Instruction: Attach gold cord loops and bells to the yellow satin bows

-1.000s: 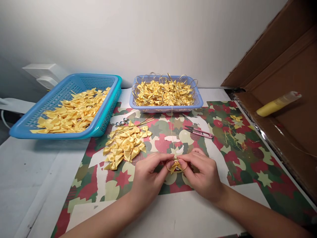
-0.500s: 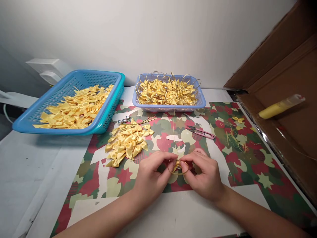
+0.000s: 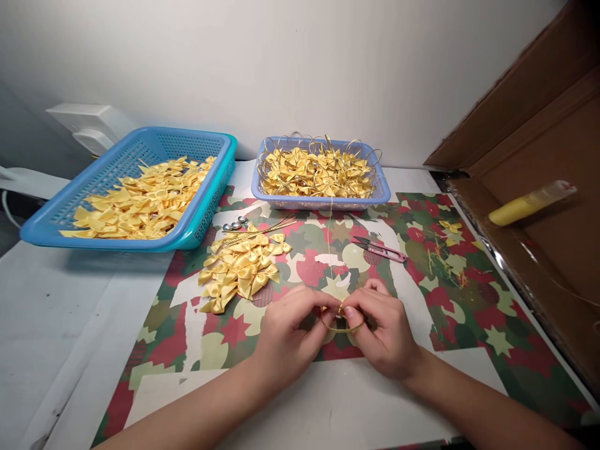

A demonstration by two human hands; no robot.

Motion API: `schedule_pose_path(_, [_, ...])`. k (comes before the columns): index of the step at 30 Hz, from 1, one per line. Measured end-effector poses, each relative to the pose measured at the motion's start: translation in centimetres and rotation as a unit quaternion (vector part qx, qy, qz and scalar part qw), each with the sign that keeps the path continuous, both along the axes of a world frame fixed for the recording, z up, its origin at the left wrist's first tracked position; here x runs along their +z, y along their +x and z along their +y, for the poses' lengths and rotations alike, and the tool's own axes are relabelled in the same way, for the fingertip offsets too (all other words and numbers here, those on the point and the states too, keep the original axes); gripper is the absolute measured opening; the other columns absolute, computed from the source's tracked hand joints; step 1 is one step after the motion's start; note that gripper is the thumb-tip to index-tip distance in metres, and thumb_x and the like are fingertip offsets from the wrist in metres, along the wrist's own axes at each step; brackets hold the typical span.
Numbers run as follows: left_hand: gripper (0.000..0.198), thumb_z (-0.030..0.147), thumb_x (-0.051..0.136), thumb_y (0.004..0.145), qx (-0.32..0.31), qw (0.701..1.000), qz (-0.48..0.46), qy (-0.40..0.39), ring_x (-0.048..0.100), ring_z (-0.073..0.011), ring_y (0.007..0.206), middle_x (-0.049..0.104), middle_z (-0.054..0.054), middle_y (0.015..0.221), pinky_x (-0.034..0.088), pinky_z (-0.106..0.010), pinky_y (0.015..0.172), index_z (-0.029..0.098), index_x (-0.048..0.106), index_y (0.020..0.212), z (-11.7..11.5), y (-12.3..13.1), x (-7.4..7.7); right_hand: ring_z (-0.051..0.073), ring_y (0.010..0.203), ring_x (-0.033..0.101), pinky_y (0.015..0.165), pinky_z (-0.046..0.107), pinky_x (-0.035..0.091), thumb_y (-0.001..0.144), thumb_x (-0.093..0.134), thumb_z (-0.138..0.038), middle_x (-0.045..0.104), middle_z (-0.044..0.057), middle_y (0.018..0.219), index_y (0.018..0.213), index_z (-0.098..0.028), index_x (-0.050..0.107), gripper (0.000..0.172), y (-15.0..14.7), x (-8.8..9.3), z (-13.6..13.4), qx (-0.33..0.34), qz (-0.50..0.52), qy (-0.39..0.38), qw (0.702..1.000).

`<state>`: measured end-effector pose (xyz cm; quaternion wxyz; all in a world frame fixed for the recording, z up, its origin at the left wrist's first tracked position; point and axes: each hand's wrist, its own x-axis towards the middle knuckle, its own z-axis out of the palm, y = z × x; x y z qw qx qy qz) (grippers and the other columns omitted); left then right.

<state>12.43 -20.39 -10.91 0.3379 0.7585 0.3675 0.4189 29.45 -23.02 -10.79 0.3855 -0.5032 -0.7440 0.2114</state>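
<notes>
My left hand (image 3: 291, 331) and my right hand (image 3: 385, 330) meet above the front of the patterned mat, thumbs and forefingers pinched. Between them they hold a loop of thin gold cord (image 3: 345, 331), which hangs round below the fingertips. A small yellow bit, partly hidden by the fingers, shows where the tips come together. One pale thread (image 3: 330, 244) stretches from the far basket's front down to the fingers. Left of my hands lies a pile of yellow ribbon bows (image 3: 244, 270), with straight gold cords (image 3: 262, 232) across its top and several silver bells (image 3: 234, 227) behind.
Pink-handled thread snips (image 3: 382, 250) lie beyond my right hand. A blue basket (image 3: 197, 219) of bows stands at left; a lilac basket (image 3: 323, 203) at the back holds bows with gold loops. Thread scraps (image 3: 445, 259) and a cardboard box (image 3: 529, 150) with a yellow tube (image 3: 520, 207) are at right.
The fingertips and the gold loop have shifted slightly right, and less of the yellow bow shows between them. Both hands keep their pinch.
</notes>
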Motion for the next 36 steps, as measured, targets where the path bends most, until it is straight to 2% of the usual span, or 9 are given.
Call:
schedule_pose_path(6, [0.01,0.015,0.063,0.084,-0.005,1.0,0.005,-0.028,0.062,-0.0105,0.067,0.069,0.0,0.077,0.048,-0.022,0.062,0.019,0.064,0.093,0.1,0.0,-0.3,0.008,0.049,0.033,0.063,0.03,0.03,0.088,0.044,-0.013,0.044,-0.006,0.052,0.066,-0.018,0.05,0.024,-0.1,-0.3,0.0,-0.016,0.0,0.032,0.999])
schedule_pose_path(10, [0.022,0.024,0.066,0.079,-0.02,0.991,0.13,-0.015,0.057,-0.0186,0.078,0.066,-0.005,0.085,0.046,-0.032,0.068,0.017,0.063,0.099,0.7,-0.4,-0.3,0.008,0.05,0.033,0.064,0.03,0.03,0.088,0.045,-0.014,0.047,-0.006,0.053,0.064,-0.018,0.047,0.025,0.2,-0.4,0.1,-0.028,-0.006,0.023,0.999])
schedule_pose_path(13, [0.015,0.028,0.062,0.08,-0.03,0.972,0.235,-0.009,0.052,-0.0222,0.08,0.062,-0.006,0.086,0.041,-0.036,0.068,0.018,0.064,0.091,1.1,-0.5,-0.5,0.008,0.05,0.034,0.064,0.03,0.031,0.088,0.045,-0.015,0.048,-0.005,0.053,0.063,-0.018,0.046,0.025,0.6,-0.4,0.3,-0.03,-0.027,-0.005,0.999])
schedule_pose_path(18, [0.008,0.026,0.059,0.083,-0.049,0.959,0.279,-0.027,0.051,-0.022,0.082,0.061,-0.005,0.088,0.038,-0.035,0.068,0.019,0.06,0.086,1.2,-0.3,-0.8,0.012,0.061,0.045,0.066,0.029,0.035,0.087,0.046,-0.015,0.05,-0.002,0.058,0.062,-0.018,0.045,0.025,1.0,-0.2,0.8,-0.025,-0.083,-0.088,0.992])
schedule_pose_path(24, [0.006,0.021,0.058,0.084,-0.044,0.972,0.223,-0.061,0.052,-0.0185,0.076,0.061,-0.002,0.079,0.04,-0.031,0.067,0.018,0.053,0.08,1.0,-0.2,-1.2,0.018,0.088,0.054,0.075,0.031,0.043,0.086,0.048,-0.013,0.061,0.006,0.093,0.066,-0.017,0.051,0.02,0.7,0.1,0.5,-0.01,-0.062,-0.096,0.993])
schedule_pose_path(30, [0.004,0.021,0.057,0.085,-0.034,0.982,0.098,-0.156,0.053,-0.0112,0.062,0.06,0.002,0.069,0.042,-0.023,0.056,0.018,0.055,0.083,0.8,-0.2,-0.7,0.016,0.071,0.051,0.065,0.029,0.041,0.091,0.045,-0.016,0.058,0.003,0.072,0.068,-0.019,0.052,0.024,0.4,-0.5,0.3,0.005,-0.022,-0.098,0.995])
schedule_pose_path(36, [0.013,0.027,0.067,0.081,-0.033,0.962,-0.024,-0.27,0.059,-0.0105,0.062,0.063,0.0,0.071,0.05,-0.021,0.056,0.017,0.06,0.082,0.7,0.0,-0.7,0.015,0.068,0.05,0.062,0.028,0.039,0.092,0.046,-0.017,0.056,0.002,0.069,0.072,-0.019,0.058,0.023,0.1,-0.6,0.2,-0.011,0.019,-0.073,0.997])
